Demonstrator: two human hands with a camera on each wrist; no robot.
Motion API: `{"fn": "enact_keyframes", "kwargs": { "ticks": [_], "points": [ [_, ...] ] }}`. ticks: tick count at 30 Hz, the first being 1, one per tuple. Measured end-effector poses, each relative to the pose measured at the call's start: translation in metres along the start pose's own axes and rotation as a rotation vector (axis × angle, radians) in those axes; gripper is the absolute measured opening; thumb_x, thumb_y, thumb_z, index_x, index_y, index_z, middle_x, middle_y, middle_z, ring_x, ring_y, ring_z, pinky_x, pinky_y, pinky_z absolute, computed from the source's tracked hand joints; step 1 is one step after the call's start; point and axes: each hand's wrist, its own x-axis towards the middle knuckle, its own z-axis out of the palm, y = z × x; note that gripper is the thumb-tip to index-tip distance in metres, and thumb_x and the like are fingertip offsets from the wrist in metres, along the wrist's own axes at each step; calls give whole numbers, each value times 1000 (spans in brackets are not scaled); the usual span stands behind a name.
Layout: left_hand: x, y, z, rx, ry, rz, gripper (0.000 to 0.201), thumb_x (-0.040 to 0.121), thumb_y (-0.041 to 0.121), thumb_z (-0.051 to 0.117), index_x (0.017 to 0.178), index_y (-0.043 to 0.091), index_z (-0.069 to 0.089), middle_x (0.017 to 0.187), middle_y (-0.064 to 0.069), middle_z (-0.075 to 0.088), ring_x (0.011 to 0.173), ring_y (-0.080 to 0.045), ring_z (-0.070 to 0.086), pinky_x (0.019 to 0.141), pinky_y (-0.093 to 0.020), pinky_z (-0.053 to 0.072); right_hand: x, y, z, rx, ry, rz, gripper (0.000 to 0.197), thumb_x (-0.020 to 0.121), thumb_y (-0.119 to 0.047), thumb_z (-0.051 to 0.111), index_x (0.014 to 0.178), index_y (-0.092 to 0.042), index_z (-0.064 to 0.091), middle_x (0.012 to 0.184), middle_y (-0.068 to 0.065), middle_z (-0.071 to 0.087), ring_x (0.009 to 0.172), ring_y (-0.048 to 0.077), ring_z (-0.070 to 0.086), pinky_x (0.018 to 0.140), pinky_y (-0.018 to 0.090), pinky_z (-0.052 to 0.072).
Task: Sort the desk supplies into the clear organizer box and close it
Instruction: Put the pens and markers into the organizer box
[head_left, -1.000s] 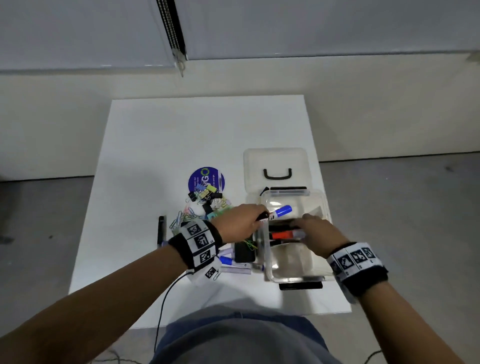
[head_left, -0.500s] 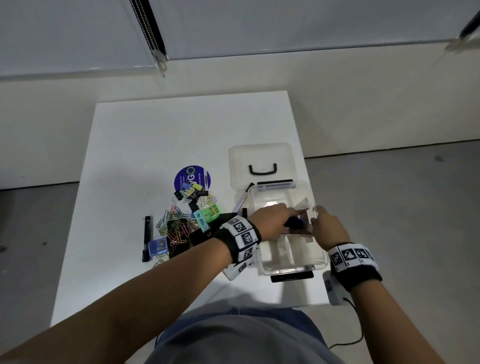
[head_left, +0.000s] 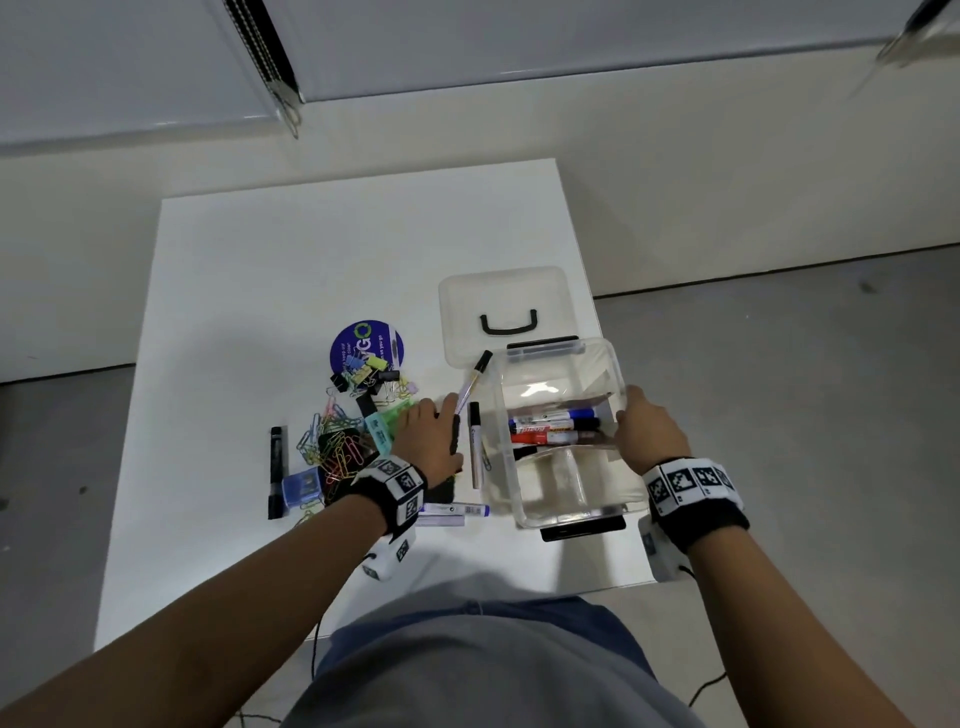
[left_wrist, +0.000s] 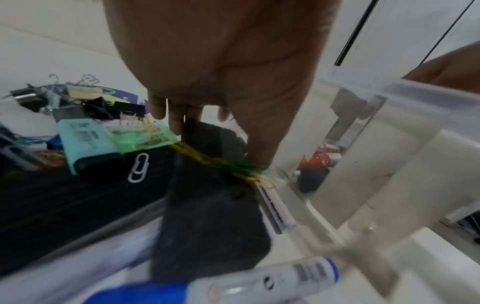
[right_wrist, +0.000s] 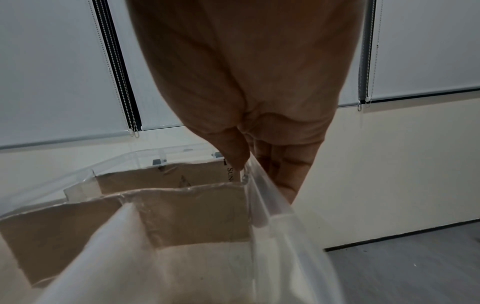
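Note:
The clear organizer box (head_left: 571, 512) stands open at the table's right, its lid (head_left: 504, 296) folded back. Blue, red and black markers (head_left: 553, 426) lie in its middle compartment between cardboard dividers (right_wrist: 182, 216). My right hand (head_left: 644, 431) pinches the box's right wall (right_wrist: 272, 216), thumb inside and fingers outside. Just left of the box, my left hand (head_left: 428, 436) lies over a black block (left_wrist: 210, 216), fingers fairly straight on its far end and thumb along its side by a chain of paper clips (left_wrist: 221, 164). Two pale markers (head_left: 474, 452) lie beside that hand.
Left of my hand lie a heap of coloured paper clips (head_left: 337, 447), binder clips (head_left: 363, 371), a green staple box (head_left: 387, 421), a blue sharpener (head_left: 301, 486), a black marker (head_left: 277, 467) and a purple disc (head_left: 366, 340). A blue-capped marker (head_left: 452, 512) lies by my left wrist. The table's far half is bare.
My left hand put the blue marker into the box, then moved left out of it onto the black block. My right hand shifted from inside the box to its right wall.

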Motion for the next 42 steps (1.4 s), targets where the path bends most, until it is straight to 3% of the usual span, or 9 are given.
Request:
{"fn": "enact_keyframes", "kwargs": {
  "ticks": [7,14,20,23,26,28,31,34,42],
  "points": [
    [23,23,-5,-117,110,-37,70,82,45,62,137,11,36,123,-16,51,114,-35,49,97,-44,37,1,0,8,-17,54,-2,31,95,-15,43,125,-6,42,108,21,65,96,37,63,72,36,41],
    [56,41,1,-191,-76,-204,41,88,28,56,122,8,43,121,-18,57,113,-38,55,96,-45,41,-1,-3,7,-3,52,8,34,95,-15,42,128,-6,40,111,18,64,99,36,63,76,38,45],
    [51,27,-11,-603,36,-180,24,96,6,40,119,-1,39,115,-25,56,99,-41,61,79,-45,51,-4,-1,11,24,87,-1,30,96,-18,43,123,-7,42,111,16,64,97,35,64,80,42,49],
    [32,21,-52,-880,186,-203,21,98,8,37,118,4,33,103,-19,65,93,-36,66,83,-49,55,-3,-1,13,9,95,-4,29,95,-16,44,122,-7,42,112,17,64,98,35,64,80,42,49],
    [0,33,-103,-1057,400,-83,21,101,19,39,119,8,33,94,2,65,93,-24,70,79,-43,58,-3,0,14,15,113,-7,28,95,-14,43,121,-5,43,110,17,65,98,36,64,80,41,48],
    [-22,54,-128,-1110,386,138,21,103,24,39,120,13,33,96,6,66,96,-19,70,81,-37,57,-2,0,17,24,113,-14,28,94,-13,44,121,-5,42,110,18,64,98,36,64,78,41,48],
    [-33,95,-133,-912,168,405,24,103,25,39,124,17,30,106,-3,68,88,-16,70,72,-32,58,0,-1,21,38,116,-35,26,96,-20,45,118,-5,42,111,19,64,99,36,64,74,37,45],
    [-27,118,-107,-454,11,520,31,96,6,47,123,10,34,95,-11,61,66,-28,57,55,-38,43,0,-3,21,51,95,-30,28,97,-20,43,120,-4,44,115,19,64,104,36,63,81,39,47],
    [-9,120,-72,137,-171,371,35,94,5,44,129,-1,45,116,-19,63,102,-36,63,76,-37,44,-3,0,17,46,64,-51,33,90,-5,45,123,-2,41,114,22,63,104,38,62,80,39,46]
  ]
}}
